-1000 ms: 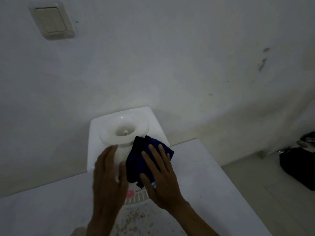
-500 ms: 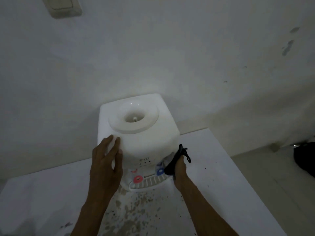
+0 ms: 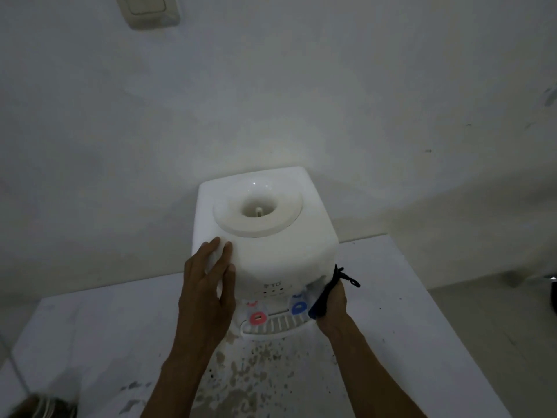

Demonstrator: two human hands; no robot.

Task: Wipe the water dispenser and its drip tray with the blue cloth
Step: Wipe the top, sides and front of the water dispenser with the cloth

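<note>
A white tabletop water dispenser (image 3: pixel 280 251) stands against the wall, its round bottle socket on top. Below its front are a red tap (image 3: pixel 257 317), a blue tap (image 3: pixel 298 307) and the slotted white drip tray (image 3: pixel 275 325). My left hand (image 3: pixel 208 294) lies flat with spread fingers against the dispenser's left front corner. My right hand (image 3: pixel 333 306) presses the dark blue cloth (image 3: pixel 327 292) to the dispenser's lower right side, beside the blue tap. Most of the cloth is hidden between palm and dispenser.
The dispenser sits on a white table (image 3: pixel 407 312) stained with brown specks (image 3: pixel 256 369) in front of the tray. A wall switch (image 3: pixel 149 9) is high on the left. The floor (image 3: pixel 497 312) drops away right of the table, and something blurred (image 3: pixel 42 407) lies at the bottom left.
My right hand has carried the cloth from the dispenser's top front down to its lower right side. My left hand has stayed on the left corner. The view has tilted down.
</note>
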